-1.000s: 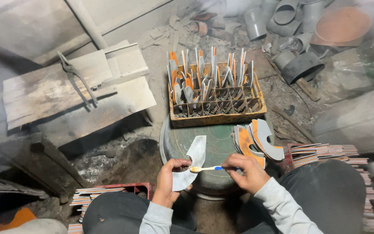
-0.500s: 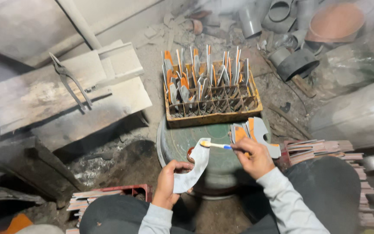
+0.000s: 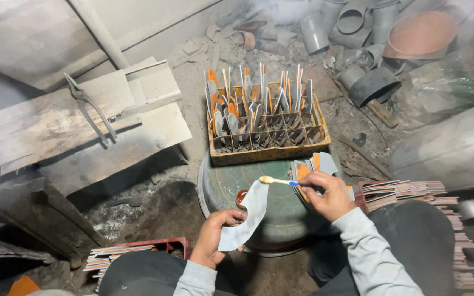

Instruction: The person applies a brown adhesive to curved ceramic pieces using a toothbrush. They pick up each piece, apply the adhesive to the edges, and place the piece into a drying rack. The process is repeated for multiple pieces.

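Observation:
My left hand grips the lower end of a curved grey metal blade blank, held upright over a round green drum lid. My right hand holds a toothbrush with a blue handle, its yellow-white head touching the blade's upper tip. A small pot of orange-red paint sits on the lid just behind the blade. Loose grey and orange blades lie on the lid by my right hand.
A yellow divided crate with several painted blades standing in it sits beyond the lid. Stacks of flat blades lie right and lower left. Tongs rest on wooden boards at left. Grey pipe pieces and a clay bowl lie behind.
The right hand has carried the toothbrush from low by the blade's middle up to its top end. The left hand has tilted the blade more upright.

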